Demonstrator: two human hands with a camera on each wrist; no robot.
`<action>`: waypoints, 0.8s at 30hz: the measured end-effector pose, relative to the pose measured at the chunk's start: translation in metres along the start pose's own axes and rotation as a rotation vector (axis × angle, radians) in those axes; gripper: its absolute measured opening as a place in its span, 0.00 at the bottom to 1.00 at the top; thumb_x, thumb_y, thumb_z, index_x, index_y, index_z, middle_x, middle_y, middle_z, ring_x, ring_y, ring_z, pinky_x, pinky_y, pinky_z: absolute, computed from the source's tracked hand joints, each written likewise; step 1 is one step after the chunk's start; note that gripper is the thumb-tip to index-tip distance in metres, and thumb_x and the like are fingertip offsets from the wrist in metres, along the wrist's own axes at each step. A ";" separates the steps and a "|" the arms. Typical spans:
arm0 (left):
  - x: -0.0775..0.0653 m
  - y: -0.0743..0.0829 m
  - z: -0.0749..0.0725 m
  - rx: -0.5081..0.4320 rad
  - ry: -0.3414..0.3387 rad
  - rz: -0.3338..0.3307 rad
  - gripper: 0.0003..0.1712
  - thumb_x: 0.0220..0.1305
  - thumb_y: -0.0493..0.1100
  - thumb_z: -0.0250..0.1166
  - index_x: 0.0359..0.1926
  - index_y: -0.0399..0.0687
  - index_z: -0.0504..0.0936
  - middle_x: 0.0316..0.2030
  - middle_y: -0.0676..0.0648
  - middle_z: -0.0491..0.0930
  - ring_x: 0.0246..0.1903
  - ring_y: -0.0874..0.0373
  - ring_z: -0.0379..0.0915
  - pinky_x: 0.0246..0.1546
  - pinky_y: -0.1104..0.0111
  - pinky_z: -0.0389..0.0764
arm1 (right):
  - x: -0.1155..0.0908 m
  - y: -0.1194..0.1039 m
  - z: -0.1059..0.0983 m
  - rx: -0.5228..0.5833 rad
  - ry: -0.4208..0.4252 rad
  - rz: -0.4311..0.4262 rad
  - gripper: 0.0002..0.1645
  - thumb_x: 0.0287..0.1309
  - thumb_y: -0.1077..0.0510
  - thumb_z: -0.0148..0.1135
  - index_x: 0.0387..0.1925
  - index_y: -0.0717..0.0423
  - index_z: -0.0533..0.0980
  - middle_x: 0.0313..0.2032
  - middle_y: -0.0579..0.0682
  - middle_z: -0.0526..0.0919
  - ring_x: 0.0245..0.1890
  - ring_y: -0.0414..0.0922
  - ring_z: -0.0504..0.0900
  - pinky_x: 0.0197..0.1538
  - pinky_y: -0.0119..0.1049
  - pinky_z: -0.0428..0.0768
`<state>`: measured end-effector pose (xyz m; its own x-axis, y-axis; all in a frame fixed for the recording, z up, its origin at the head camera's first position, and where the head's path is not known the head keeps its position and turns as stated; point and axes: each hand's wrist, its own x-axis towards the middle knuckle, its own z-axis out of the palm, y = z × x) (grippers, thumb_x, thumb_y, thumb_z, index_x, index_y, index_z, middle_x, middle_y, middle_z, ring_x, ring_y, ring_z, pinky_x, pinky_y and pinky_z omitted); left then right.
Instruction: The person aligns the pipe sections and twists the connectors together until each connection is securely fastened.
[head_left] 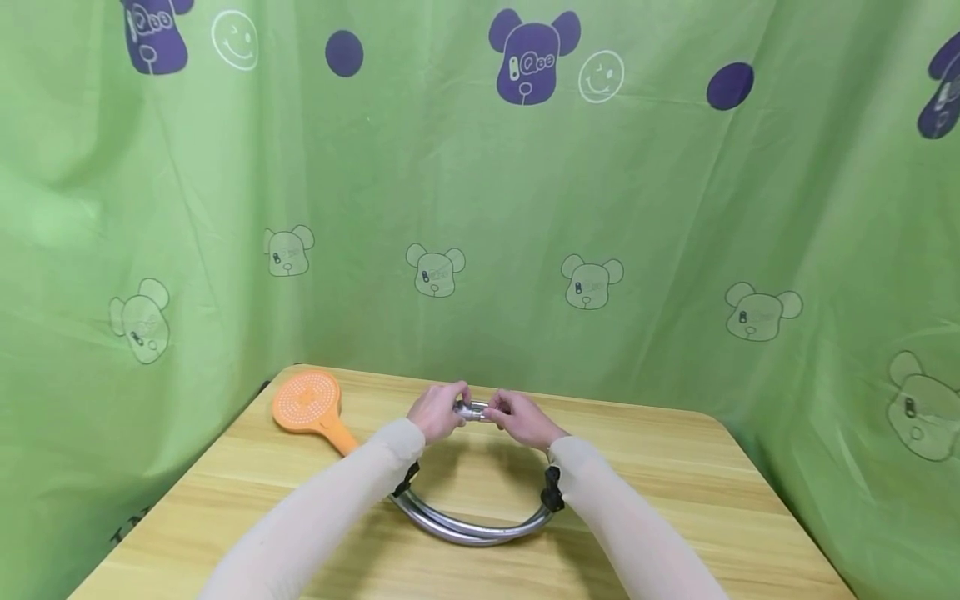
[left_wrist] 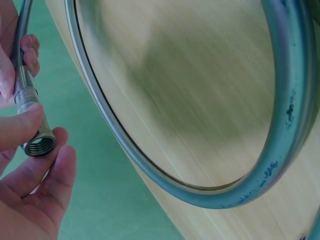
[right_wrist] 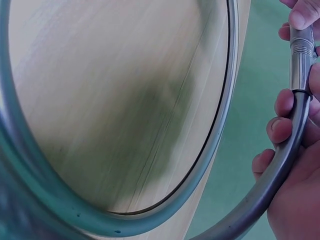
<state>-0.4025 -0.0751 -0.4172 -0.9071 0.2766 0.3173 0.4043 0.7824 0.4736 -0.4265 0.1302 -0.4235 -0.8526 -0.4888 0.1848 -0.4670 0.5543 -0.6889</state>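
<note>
A silver shower hose (head_left: 468, 535) lies looped on the table, its end raised at the far side between both hands. My left hand (head_left: 437, 411) pinches the ribbed metal connector (left_wrist: 40, 145) between thumb and fingers; its open, threaded mouth shows in the left wrist view. Beside it, my right hand (head_left: 527, 419) grips the hose end, fingers curled round the smooth metal sleeve (right_wrist: 300, 72) and the tube below it. Sleeve and connector are in line, with screw-like rings between them. An orange shower head (head_left: 306, 402) lies at the left, its handle running behind my left forearm.
The wooden table (head_left: 660, 483) has its far edge just beyond my hands. Green curtains (head_left: 487, 192) printed with bears hang close behind it and on both sides. A black strap (head_left: 552, 490) sits at my right wrist, near the hose loop.
</note>
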 end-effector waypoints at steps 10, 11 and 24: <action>-0.002 0.006 -0.001 -0.029 -0.015 -0.008 0.19 0.51 0.33 0.75 0.43 0.51 0.79 0.32 0.49 0.82 0.29 0.57 0.73 0.31 0.66 0.77 | -0.002 0.004 0.000 -0.015 -0.011 -0.012 0.12 0.64 0.53 0.66 0.33 0.59 0.80 0.27 0.47 0.79 0.27 0.41 0.71 0.30 0.33 0.72; -0.003 0.006 -0.001 -0.032 -0.017 -0.012 0.20 0.51 0.33 0.75 0.44 0.51 0.79 0.32 0.49 0.82 0.28 0.58 0.73 0.31 0.66 0.77 | -0.002 0.005 -0.001 -0.013 -0.019 -0.010 0.11 0.62 0.53 0.67 0.34 0.58 0.81 0.28 0.46 0.79 0.28 0.41 0.72 0.31 0.33 0.72; -0.001 0.003 -0.002 -0.045 -0.028 -0.046 0.21 0.52 0.34 0.75 0.46 0.51 0.79 0.32 0.49 0.82 0.27 0.58 0.74 0.29 0.67 0.77 | 0.000 0.003 -0.005 -0.033 -0.078 -0.035 0.14 0.68 0.54 0.62 0.48 0.59 0.82 0.31 0.54 0.81 0.26 0.40 0.69 0.29 0.31 0.70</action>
<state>-0.4004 -0.0739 -0.4143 -0.9275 0.2572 0.2712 0.3664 0.7688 0.5242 -0.4290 0.1354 -0.4226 -0.8152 -0.5589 0.1521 -0.5050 0.5572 -0.6592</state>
